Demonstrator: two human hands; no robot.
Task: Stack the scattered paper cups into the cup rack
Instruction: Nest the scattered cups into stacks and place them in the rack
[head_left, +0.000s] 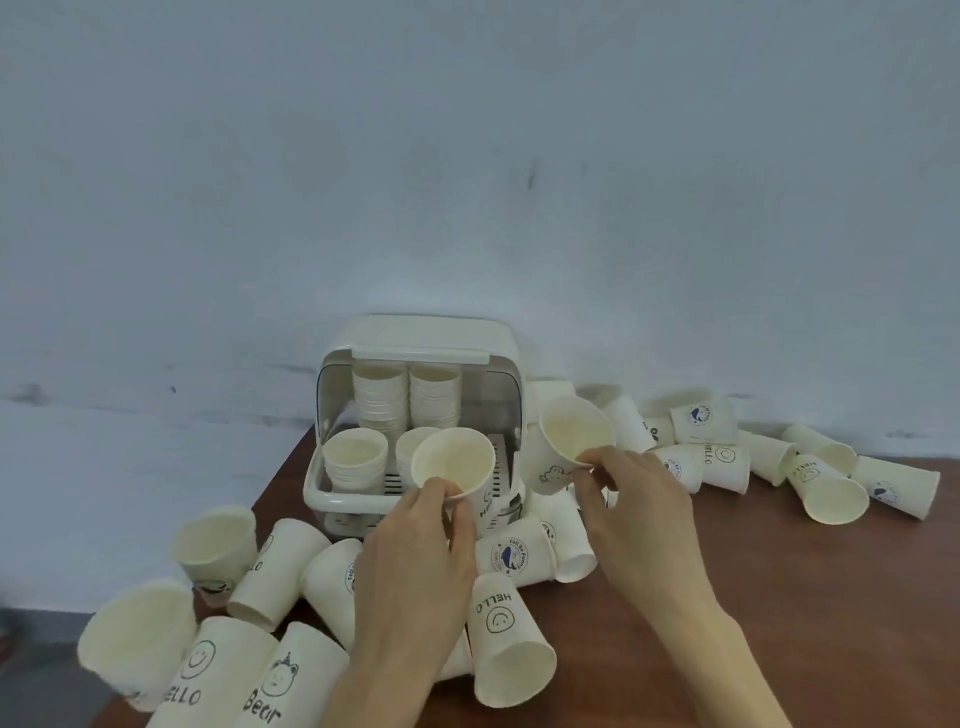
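Note:
A cream cup rack with a raised lid stands on the brown table against the wall. Inside it are two tall stacks of paper cups at the back and shorter stacks in front. My left hand grips a white paper cup by its rim, mouth toward me, just in front of the rack's opening. My right hand pinches the rim of a second cup with a bear print, held to the right of the rack.
Loose printed cups lie on their sides all around: a pile at the front left, a "HELLO" cup between my arms, and several more at the right. The table's left edge runs diagonally. Bare tabletop at front right.

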